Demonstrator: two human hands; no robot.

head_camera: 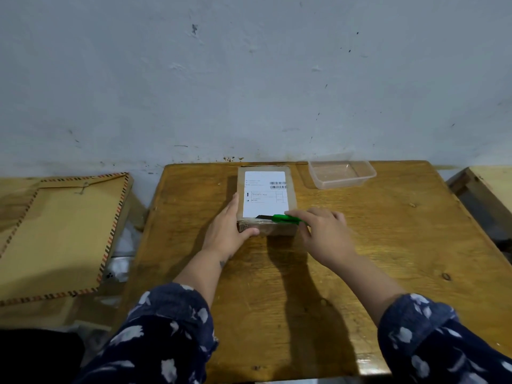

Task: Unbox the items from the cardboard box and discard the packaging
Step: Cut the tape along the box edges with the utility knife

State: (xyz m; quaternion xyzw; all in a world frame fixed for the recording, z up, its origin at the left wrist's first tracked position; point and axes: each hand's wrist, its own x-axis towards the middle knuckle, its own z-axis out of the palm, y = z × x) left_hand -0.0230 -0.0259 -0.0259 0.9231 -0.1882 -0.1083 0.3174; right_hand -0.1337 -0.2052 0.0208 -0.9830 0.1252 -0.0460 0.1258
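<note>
A small closed cardboard box with a white shipping label on top sits at the back middle of the wooden table. My left hand holds the box's near left corner, fingers along the left side and thumb across the front face. My right hand grips a green utility knife at the box's near right edge. The knife lies across the near top edge of the box, its dark tip pointing left.
A clear, empty plastic container stands at the back right of the table. A large brown envelope with a striped border lies on a surface to the left. Another wooden surface sits at the far right. A wall rises directly behind the table.
</note>
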